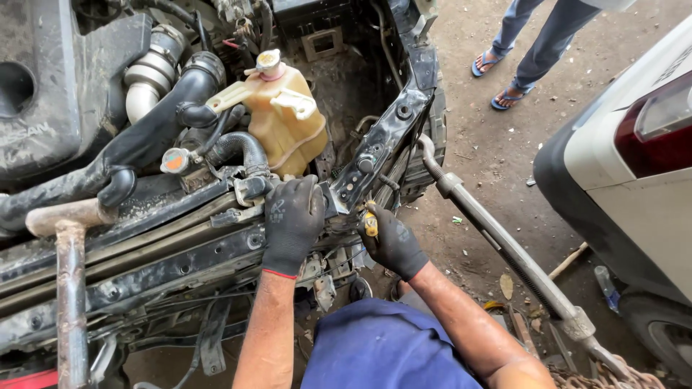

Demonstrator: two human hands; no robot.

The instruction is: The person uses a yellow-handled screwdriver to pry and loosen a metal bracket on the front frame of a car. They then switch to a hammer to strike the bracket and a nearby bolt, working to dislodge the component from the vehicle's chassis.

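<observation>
Both my hands wear black gloves at the front of an open engine bay. My left hand [292, 220] grips the black radiator support crossbeam [180, 266] just below a radiator hose [241, 148]. My right hand [393, 241] is closed around a small tool with a yellow handle [370, 223], held against the bent black metal bracket [386, 140] at the corner of the frame. A yellowed coolant reservoir [285, 119] with a capped neck sits just above my hands.
A rusty hammer [68, 274] lies across the crossbeam at left. A long steel bar [504, 248] runs from the bracket down to the lower right, over a chain. A white car [634, 166] stands at right. Another person's legs in blue sandals [504, 79] stand on the dirt floor.
</observation>
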